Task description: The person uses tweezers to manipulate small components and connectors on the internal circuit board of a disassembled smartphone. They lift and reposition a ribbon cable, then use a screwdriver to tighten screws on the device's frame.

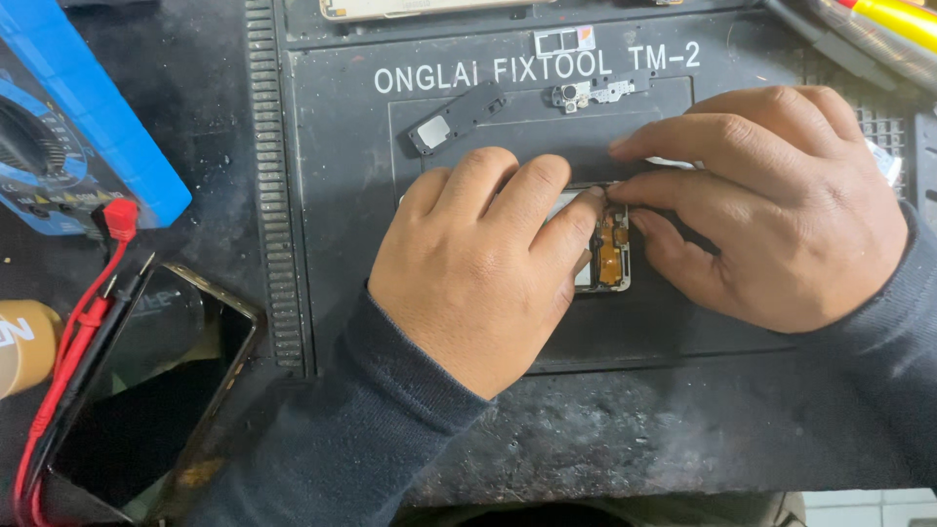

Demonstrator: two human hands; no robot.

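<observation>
Centre of frame, on a dark repair mat (488, 127) over a scuffed worktop (634, 429): opened phone (613, 256), gold board exposed, mostly hidden under both hands. Left hand (478, 263), grip curled together, knuckles pressing the phone flat. Right hand (781, 205), fingertips pinched at the board's top edge; item held, if any, cannot be told. Advisable: steady downward hold, light pinch, no twisting. Upper left: blue multimeter (68, 117), red lead (73, 342). Above: loose small parts (457, 117)

blue multimeter (68, 117) | red probe leads (68, 342) | dark phone screen (146, 390) | yellow pen (903, 20)
</observation>
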